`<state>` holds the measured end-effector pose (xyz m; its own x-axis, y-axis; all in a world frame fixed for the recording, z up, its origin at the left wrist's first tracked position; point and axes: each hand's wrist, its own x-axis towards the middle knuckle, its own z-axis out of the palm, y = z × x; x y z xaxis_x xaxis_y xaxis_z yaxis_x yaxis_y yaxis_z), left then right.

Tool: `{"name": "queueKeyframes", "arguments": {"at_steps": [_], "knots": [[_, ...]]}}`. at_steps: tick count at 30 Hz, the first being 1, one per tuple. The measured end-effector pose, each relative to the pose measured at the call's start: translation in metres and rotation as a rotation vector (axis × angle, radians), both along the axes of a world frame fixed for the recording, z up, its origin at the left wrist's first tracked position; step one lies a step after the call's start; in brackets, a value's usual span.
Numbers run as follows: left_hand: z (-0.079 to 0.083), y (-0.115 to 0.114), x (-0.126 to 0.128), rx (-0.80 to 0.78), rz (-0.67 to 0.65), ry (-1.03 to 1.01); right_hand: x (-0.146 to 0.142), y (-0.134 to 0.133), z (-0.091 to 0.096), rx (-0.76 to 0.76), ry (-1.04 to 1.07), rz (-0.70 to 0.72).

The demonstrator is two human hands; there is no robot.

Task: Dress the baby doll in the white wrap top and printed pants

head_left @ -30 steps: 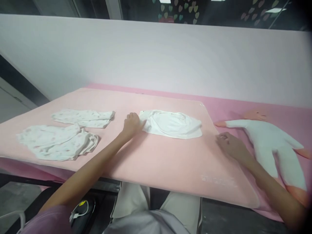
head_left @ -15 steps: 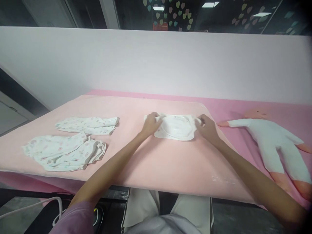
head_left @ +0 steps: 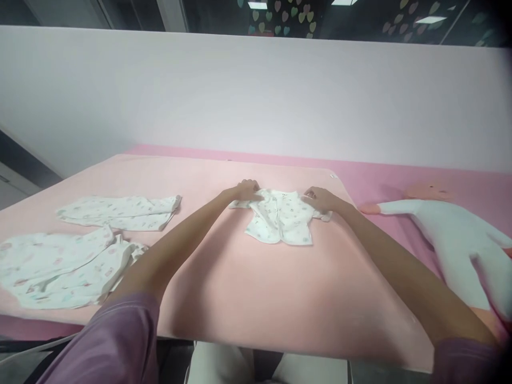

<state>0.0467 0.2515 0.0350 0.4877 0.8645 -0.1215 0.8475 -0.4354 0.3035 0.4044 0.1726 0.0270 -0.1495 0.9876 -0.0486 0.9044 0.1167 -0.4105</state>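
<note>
A small white baby shirt (head_left: 280, 218) with a fine print and short-looking sleeves lies front side up on the pink table, its two front halves meeting down the middle. My left hand (head_left: 248, 190) is at its left shoulder, fingers closed on the cloth where the sleeve begins. On the opposite shoulder, my right hand (head_left: 319, 198) pinches the fabric near the collar. Part of each sleeve is covered by my hands.
Folded printed baby trousers (head_left: 120, 210) and a larger printed baby garment (head_left: 60, 266) lie on the left of the pink tabletop (head_left: 256, 298). A doll in white (head_left: 448, 234) rests on the right. Behind stands a white wall (head_left: 256, 96).
The shirt, earlier showing a plain white side with a rounded outline, now shows its printed front, spread lower toward me. My hands have come closer together, and my view has tilted down.
</note>
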Motion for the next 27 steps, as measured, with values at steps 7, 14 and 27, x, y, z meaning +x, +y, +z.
{"name": "queueKeyframes", "arguments": {"at_steps": [7,14,27], "knots": [[0.024,0.023,0.017,-0.139,-0.087,-0.156,-0.017,0.016,0.022,-0.043,0.218,0.079],[0.102,-0.029,0.019,0.036,-0.165,-0.395,-0.018,-0.035,0.101,-0.039,0.414,0.158],[0.229,-0.157,0.026,0.255,-0.155,-0.518,-0.061,-0.137,0.201,0.648,0.370,-0.034]]}}
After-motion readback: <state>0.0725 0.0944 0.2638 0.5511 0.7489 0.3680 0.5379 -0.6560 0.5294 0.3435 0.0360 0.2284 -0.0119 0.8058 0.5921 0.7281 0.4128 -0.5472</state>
